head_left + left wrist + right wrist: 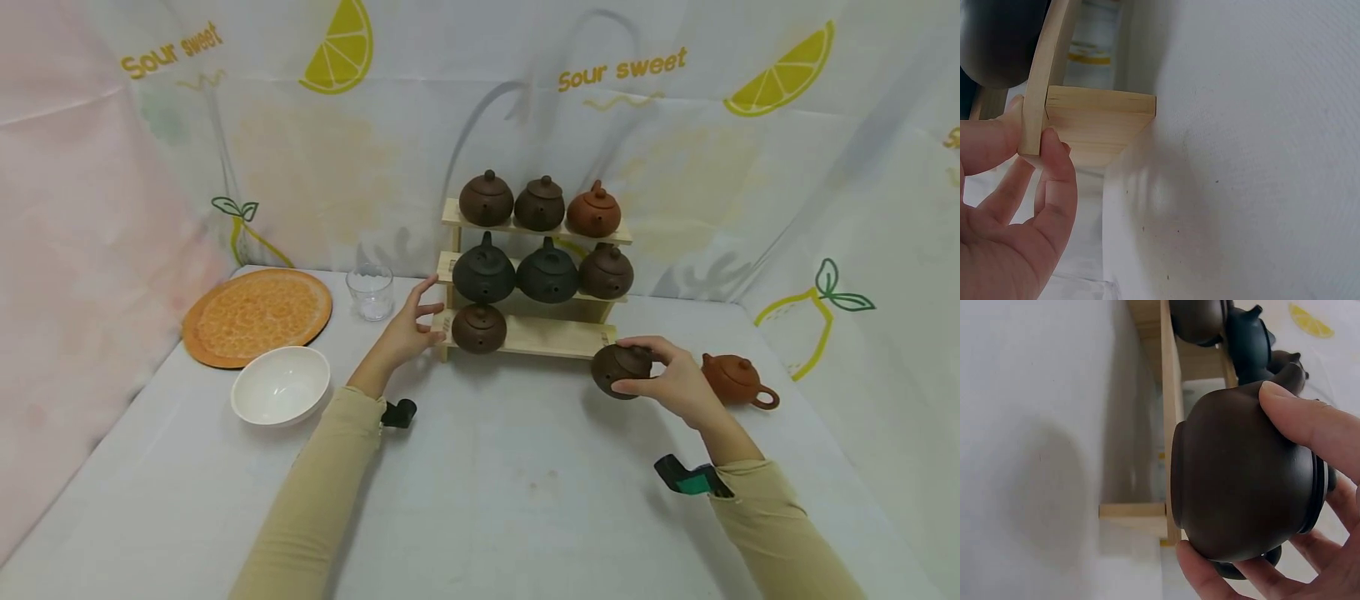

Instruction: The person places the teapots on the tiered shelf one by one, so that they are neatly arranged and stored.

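My right hand (678,385) grips a dark brown teapot (617,372) by its sides, close in front of the right end of the wooden tiered shelf (558,335). In the right wrist view the teapot (1241,475) overlaps the lowest board, its base toward the wood. My left hand (402,339) is at the shelf's left end; the left wrist view shows its thumb and fingers pinching the end of the bottom board (1036,119). Another brown teapot (479,328) sits at the left of that bottom tier.
Three teapots, one a reddish teapot (594,212), line the top tier; two black teapots (483,271) and a brown one (606,272) fill the middle. An orange-brown teapot (733,381) stands right of my right hand. Leftward are a glass (371,292), white bowl (281,386) and round orange mat (258,312).
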`<state>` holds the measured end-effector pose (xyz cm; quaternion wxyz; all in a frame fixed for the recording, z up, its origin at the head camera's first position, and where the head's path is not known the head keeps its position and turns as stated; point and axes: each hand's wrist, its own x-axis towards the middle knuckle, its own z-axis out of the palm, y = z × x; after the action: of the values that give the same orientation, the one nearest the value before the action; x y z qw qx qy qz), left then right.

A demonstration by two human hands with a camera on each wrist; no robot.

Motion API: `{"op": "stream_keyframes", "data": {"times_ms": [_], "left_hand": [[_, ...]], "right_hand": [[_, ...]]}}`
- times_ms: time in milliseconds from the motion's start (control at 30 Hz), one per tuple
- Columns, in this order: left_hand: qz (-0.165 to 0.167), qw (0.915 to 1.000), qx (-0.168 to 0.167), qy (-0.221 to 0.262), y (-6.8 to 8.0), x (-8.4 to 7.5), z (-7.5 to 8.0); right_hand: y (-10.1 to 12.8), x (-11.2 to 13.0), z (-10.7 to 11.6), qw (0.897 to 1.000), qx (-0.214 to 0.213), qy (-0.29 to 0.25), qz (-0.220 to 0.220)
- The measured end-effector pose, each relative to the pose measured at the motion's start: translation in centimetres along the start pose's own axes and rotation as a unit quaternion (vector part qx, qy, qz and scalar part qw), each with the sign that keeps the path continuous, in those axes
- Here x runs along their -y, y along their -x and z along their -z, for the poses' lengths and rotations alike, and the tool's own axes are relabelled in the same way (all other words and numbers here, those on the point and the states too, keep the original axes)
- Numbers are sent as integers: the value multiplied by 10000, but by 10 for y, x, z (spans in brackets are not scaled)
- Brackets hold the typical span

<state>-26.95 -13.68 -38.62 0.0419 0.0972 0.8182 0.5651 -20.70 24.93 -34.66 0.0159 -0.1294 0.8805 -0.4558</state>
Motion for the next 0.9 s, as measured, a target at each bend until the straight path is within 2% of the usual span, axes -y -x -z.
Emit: {"op": "stream_keyframes", "data": {"times_ms": [433, 633, 700, 900], "left_hand": [[-109, 9999, -7, 25, 0, 2, 2], [-175, 9998, -54, 39, -1, 2, 1], [-179, 9998, -63, 60, -1, 2, 1], [-96, 9999, -14, 62, -1, 2, 1]], "right_hand": [[-35, 13, -32, 9979, 385, -152, 498], [-44, 35, -41, 9940, 627, 0, 901], [-48, 38, -44, 9938, 642, -10, 910], [-64, 24, -50, 9955, 625, -59, 711]]}}
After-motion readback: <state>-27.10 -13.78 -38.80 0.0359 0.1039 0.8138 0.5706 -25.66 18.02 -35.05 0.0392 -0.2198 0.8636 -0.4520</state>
